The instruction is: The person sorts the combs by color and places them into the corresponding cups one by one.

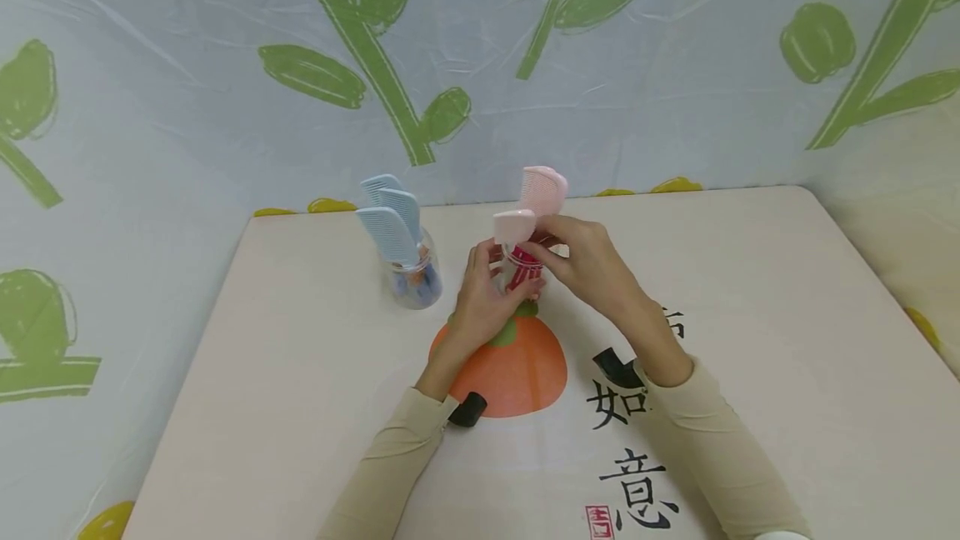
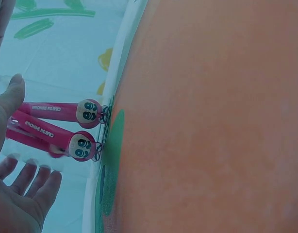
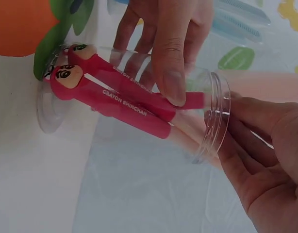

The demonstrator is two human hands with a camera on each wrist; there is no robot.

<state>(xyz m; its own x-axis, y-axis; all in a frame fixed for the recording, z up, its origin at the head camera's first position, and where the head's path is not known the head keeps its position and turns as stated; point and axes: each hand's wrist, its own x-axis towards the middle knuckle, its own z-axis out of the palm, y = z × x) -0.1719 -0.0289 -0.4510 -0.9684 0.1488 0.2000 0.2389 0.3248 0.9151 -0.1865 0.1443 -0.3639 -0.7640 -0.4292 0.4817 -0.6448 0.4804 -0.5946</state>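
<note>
A clear round jar [image 3: 221, 116] stands on the table with several pink combs [image 1: 542, 190] in it, teeth end up. Their dark pink handles [image 3: 132, 109] carry small cartoon heads at the jar's bottom. My left hand [image 1: 483, 302] grips the jar, thumb on one side and fingers on the other. At the jar's mouth my right hand [image 1: 592, 265] pinches a pink comb just below its head; the fingertips are partly hidden behind the rim. In the left wrist view the dark pink handles [image 2: 47, 130] show through the jar wall.
Left of my hands stands a second clear jar [image 1: 416, 294] holding several light blue combs [image 1: 390, 236]. The tablecloth [image 1: 300, 357] has a printed orange fruit [image 1: 517, 373] and black characters. A leaf-patterned curtain [image 1: 225, 65] hangs behind the table.
</note>
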